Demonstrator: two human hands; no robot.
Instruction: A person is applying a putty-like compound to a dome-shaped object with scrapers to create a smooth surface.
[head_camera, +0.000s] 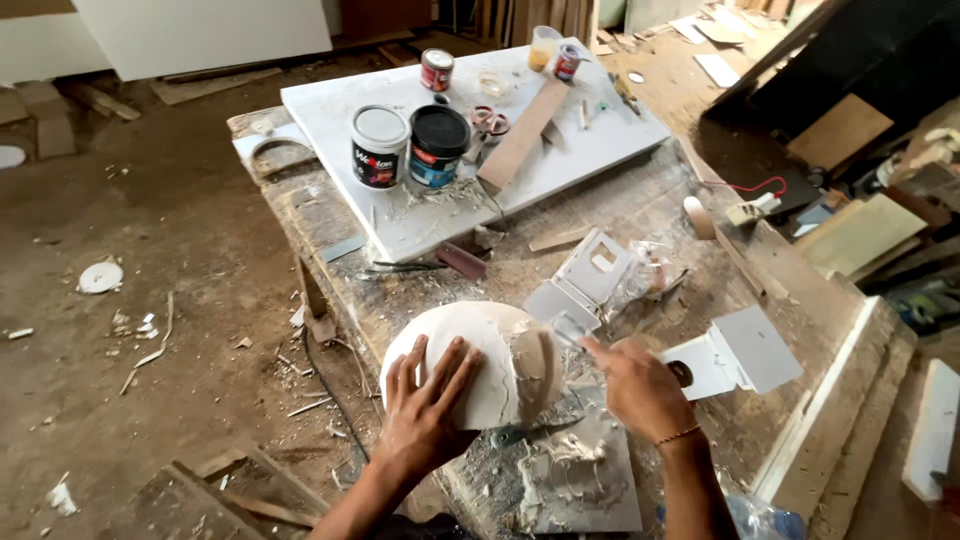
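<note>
The left hand (425, 400) is pressing flat, fingers spread, on the round white disc (470, 360) at the counter's (640, 210) six o'clock edge. The right hand (635, 385) is gripping a putty knife (570, 328), working filler onto the disc's three o'clock side. Most of the disc is looking coated; that bare tan patch is left.

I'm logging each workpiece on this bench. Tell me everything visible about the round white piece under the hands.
The round white piece is a domed disc, seemingly wood coated in cracked white filler, with a bare tan patch on its right. It lies on the cluttered workbench. The left hand presses flat on it; the right hand holds a putty knife at its right edge.
</note>
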